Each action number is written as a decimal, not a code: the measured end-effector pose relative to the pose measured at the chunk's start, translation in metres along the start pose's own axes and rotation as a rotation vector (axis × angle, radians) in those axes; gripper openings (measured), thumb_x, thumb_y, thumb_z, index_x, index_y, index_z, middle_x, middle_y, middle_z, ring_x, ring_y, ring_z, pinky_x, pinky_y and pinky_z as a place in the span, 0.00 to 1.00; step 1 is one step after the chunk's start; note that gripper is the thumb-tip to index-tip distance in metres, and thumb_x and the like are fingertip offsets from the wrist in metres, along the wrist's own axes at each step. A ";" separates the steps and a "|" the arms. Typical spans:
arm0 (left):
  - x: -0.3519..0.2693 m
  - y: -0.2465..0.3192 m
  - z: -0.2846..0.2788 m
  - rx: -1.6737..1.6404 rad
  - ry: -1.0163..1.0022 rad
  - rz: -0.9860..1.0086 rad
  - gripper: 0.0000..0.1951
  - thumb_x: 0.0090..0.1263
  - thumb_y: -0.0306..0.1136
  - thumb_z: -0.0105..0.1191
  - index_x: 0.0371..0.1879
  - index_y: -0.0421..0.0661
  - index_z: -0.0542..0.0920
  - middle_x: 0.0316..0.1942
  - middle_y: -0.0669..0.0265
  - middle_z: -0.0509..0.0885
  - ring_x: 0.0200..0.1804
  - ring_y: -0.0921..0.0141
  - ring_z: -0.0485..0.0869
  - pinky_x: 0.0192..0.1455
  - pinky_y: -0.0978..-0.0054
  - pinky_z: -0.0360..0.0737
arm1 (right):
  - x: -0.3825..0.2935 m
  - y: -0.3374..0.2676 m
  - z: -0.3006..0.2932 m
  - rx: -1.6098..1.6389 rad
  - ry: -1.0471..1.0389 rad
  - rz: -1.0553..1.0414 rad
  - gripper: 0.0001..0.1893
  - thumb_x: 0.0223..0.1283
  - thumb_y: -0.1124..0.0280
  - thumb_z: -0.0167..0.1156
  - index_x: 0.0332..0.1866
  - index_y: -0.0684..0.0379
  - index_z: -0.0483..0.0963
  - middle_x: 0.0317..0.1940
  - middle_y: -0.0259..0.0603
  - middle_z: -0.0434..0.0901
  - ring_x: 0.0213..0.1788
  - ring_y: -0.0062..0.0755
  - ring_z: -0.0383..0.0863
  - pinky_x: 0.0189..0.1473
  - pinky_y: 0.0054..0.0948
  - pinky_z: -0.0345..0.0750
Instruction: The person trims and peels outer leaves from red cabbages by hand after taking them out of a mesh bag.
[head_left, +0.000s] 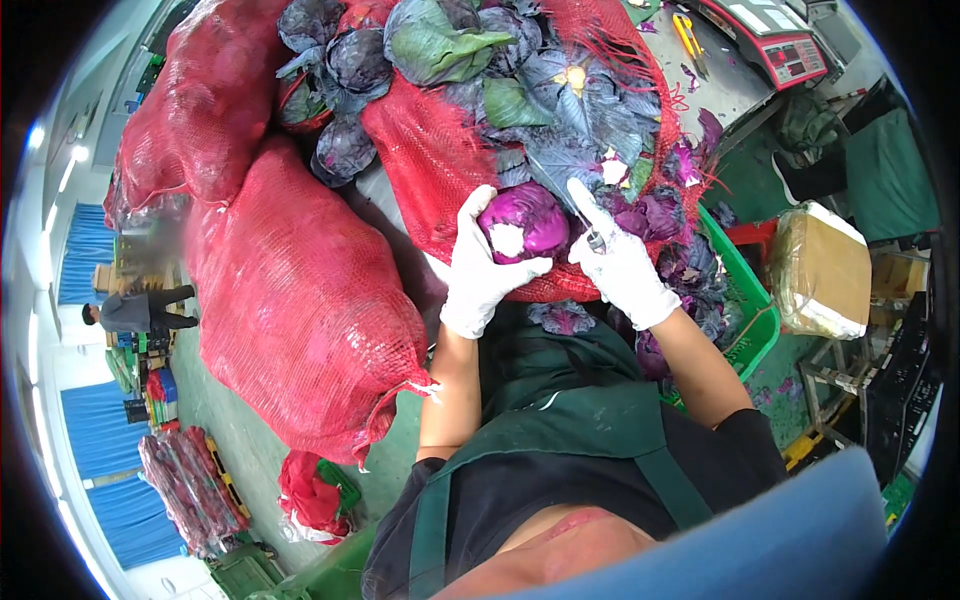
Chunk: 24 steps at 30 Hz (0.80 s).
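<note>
My left hand (480, 274), in a white glove, cups a peeled red cabbage (534, 223) from the left and below. The cabbage is shiny purple, and its white cut stem end faces up and towards me. My right hand (622, 266), also gloved, grips a small knife (595, 241) just right of the cabbage. Its index finger is stretched forward; most of the blade and handle is hidden. Beyond both hands lies an opened red mesh sack (435, 157) with loose outer cabbage leaves (551, 154) and several unpeeled red cabbages (360, 60) around it.
Full red mesh sacks (300, 300) stand at my left. A green crate (761, 319) of trimmed leaves is at my right. On the table lie a yellow utility knife (686, 37) and a red digital scale (795, 60). A cardboard box (825, 270) sits farther right; a person (139, 309) stands far left.
</note>
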<state>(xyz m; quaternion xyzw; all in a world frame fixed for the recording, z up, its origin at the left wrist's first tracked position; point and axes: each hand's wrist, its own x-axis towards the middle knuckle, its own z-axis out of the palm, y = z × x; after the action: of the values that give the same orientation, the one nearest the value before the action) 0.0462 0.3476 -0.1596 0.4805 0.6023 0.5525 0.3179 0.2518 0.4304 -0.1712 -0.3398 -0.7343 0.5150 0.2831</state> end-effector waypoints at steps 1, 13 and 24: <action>-0.001 0.008 -0.002 -0.013 -0.069 0.034 0.62 0.38 0.33 0.86 0.76 0.37 0.59 0.72 0.55 0.66 0.73 0.62 0.69 0.78 0.64 0.65 | 0.003 -0.004 -0.001 0.035 0.002 0.000 0.40 0.64 0.76 0.57 0.83 0.46 0.56 0.25 0.51 0.77 0.23 0.48 0.79 0.32 0.44 0.76; 0.012 0.004 0.029 0.410 0.137 0.049 0.62 0.48 0.40 0.83 0.79 0.34 0.53 0.75 0.46 0.62 0.76 0.55 0.66 0.78 0.60 0.66 | 0.018 0.011 -0.001 -0.447 0.008 -0.116 0.40 0.64 0.75 0.57 0.83 0.49 0.55 0.27 0.45 0.82 0.16 0.38 0.77 0.23 0.35 0.78; 0.021 -0.006 0.049 0.776 0.211 0.137 0.63 0.44 0.49 0.79 0.77 0.33 0.56 0.72 0.38 0.65 0.74 0.41 0.66 0.76 0.51 0.66 | 0.043 -0.020 -0.008 -0.572 -0.166 0.072 0.45 0.65 0.71 0.56 0.86 0.39 0.44 0.45 0.54 0.84 0.38 0.55 0.87 0.42 0.47 0.83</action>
<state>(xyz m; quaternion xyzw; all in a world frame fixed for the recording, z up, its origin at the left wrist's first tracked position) 0.0822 0.3848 -0.1717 0.5447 0.7618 0.3505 0.0120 0.2274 0.4639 -0.1475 -0.3884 -0.8576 0.3231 0.0965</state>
